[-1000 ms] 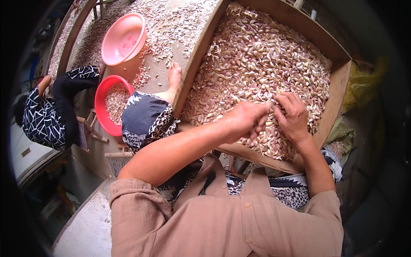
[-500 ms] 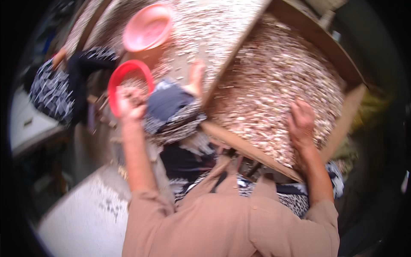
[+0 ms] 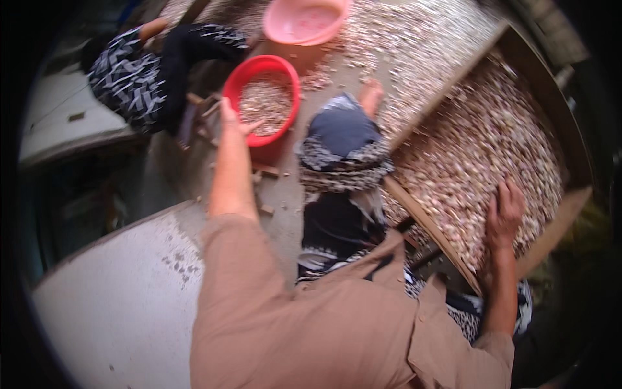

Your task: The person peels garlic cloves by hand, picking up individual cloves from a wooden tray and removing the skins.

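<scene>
My left hand point(image 3: 238, 120) reaches to the near-left rim of a red basin point(image 3: 293, 104), thumb and fingers apart. No pieces show in it. The basin holds many small pinkish-white pieces point(image 3: 265, 102) that look like garlic cloves. My right hand point(image 3: 506, 212) lies on a deep heap of the same cloves point(image 3: 473, 152), its fingers stretched out over them. This heap fills a wooden-sided tray point(image 3: 433, 227) on my right. Whether the right fingertips dip under the cloves is hard to tell.
A pink basin point(image 3: 306, 24) stands beyond the red one. More cloves point(image 3: 414, 39) are spread over the floor. At the far left sits another person point(image 3: 133, 81) in patterned clothes. My bent knee point(image 3: 343, 129) separates basin and tray. A white surface point(image 3: 123, 311) lies at lower left.
The view has swung, shifting everything right. My left hand, which held a handful of cloves over the red basin, has emptied and drawn to the rim. My right hand stays on the heap.
</scene>
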